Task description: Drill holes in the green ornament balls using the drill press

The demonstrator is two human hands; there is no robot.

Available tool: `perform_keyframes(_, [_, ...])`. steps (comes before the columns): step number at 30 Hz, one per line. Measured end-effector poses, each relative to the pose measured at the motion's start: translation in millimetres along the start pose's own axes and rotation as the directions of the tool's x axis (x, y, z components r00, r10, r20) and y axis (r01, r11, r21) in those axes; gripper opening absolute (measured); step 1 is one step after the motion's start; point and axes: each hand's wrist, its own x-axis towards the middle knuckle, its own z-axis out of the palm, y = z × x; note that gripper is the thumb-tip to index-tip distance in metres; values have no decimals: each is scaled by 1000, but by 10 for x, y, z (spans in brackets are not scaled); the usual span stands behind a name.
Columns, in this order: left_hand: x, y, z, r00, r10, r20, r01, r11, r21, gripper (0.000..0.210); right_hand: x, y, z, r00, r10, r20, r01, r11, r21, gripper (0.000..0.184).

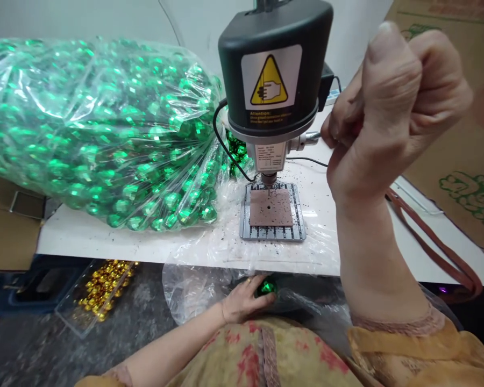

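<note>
A small bench drill press [275,75] with a black motor cover stands in front of me. My right hand [395,102] is raised at its right side, fingers curled at the end of the silver feed lever [310,140]; most of the grip is hidden behind the fingers. Down at my lap, below the table edge, my left hand [245,300] holds a shiny green faceted ball [267,287]. Under the drill chuck, a brown square board [262,216] with a dark hole lies on the slotted metal base [245,232], sprinkled with dark shavings.
A large clear bag of green faceted balls [105,134] fills the table's left side. Gold balls sit in a clear tray [80,330] lower left. Cardboard boxes [460,129] flank the table, and a brown strap [435,244] lies at right. Plastic sheeting [193,293] drapes over the front edge.
</note>
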Motion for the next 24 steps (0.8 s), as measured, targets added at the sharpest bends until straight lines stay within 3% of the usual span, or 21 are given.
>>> perform_keyframes(4, [62, -35, 144, 936, -310, 169, 298, 950, 92, 28, -21, 0, -30, 1000, -6, 1, 6, 1000, 0, 41])
perform_keyframes(7, [192, 114, -68, 871, -430, 237, 418, 903, 99, 30, -23, 9, -51, 1000, 0, 6, 0, 1000, -8, 40])
perform_keyframes(9, [322, 268, -418, 900, -330, 284, 361, 931, -62, 23, -17, 21, -59, 1000, -11, 12, 11, 1000, -6, 39])
perform_keyframes(10, [406, 336, -641, 933, -205, 294, 271, 941, -203, 20, -12, 29, -60, 1000, -27, 7, 27, 1000, 0, 39])
perform_keyframes(12, [617, 394, -1113, 946, -66, 316, 199, 889, -412, 15, -4, 46, -56, 998, -64, -8, 65, 998, 9, 39])
perform_keyframes(13, [742, 364, -1333, 961, -73, 266, 197, 858, -475, 17, -2, 53, -51, 997, -80, -19, 80, 997, 9, 40])
perform_keyframes(15, [1023, 167, -1682, 973, -230, -37, 184, 857, -481, 19, -4, 66, -44, 996, -87, -31, 87, 996, -5, 40])
perform_keyframes(17, [1324, -175, -1880, 866, -369, -338, 246, 902, -353, 19, -12, 74, -43, 996, -87, -37, 86, 996, -21, 42])
perform_keyframes(18, [1477, -368, -1927, 809, -415, -417, 309, 903, -300, 21, -16, 77, -46, 995, -89, -39, 88, 996, -25, 43])
perform_keyframes(21, [1901, -876, -1927, 732, -479, -485, 391, 878, -276, 25, -27, 78, -64, 995, -89, -37, 88, 996, -19, 43])
perform_keyframes(24, [2211, -1153, -1850, 709, -457, -538, 260, 878, -403, 30, -33, 74, -77, 997, -70, -33, 69, 998, -6, 42])
